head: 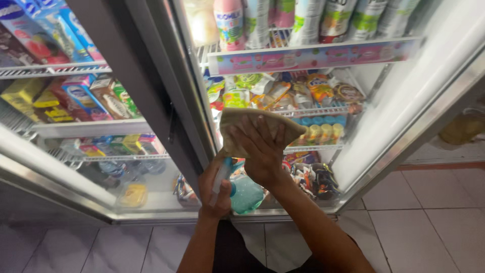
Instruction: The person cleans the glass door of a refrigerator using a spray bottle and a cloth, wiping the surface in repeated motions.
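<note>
Pressing my flat, open right hand (260, 149) on the tan cloth (252, 126) against the fridge's glass door (394, 101), my left hand (216, 184) wrapped around the teal spray bottle (245, 194), I risk the cloth slipping off the smooth glass.

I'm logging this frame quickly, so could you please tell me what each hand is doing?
Left hand: closed around a spray bottle.
Right hand: open, pressing a cloth on the glass door.
</note>
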